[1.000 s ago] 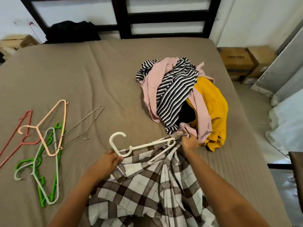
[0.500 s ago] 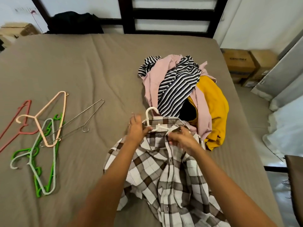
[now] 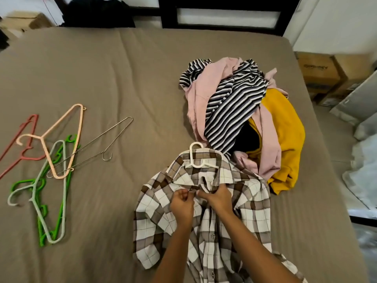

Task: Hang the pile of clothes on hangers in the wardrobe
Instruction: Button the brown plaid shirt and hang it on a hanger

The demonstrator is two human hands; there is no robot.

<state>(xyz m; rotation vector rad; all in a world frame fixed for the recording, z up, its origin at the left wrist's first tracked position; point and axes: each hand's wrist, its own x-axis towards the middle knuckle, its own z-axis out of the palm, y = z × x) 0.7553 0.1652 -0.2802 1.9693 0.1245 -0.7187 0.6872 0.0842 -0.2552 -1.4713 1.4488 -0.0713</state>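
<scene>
The plaid shirt (image 3: 204,211) lay flat near the bed's (image 3: 122,78) front edge, brown and white checks, one white hanger (image 3: 196,158) inside its collar. Your left hand (image 3: 182,205) and right hand (image 3: 217,198) both pinched the placket just below the collar, each grip clenched on cloth. One pile of clothes (image 3: 244,115) sat beyond it toward the right edge. Five spare hangers (image 3: 57,160) lay by the left edge.

Cardboard box (image 3: 318,68) beside bed: dark printed word on side, upside down, too blurred to read. Shirt (image 3: 204,211) collar label (image 3: 204,170): lettering too small to read. No other legible text.
</scene>
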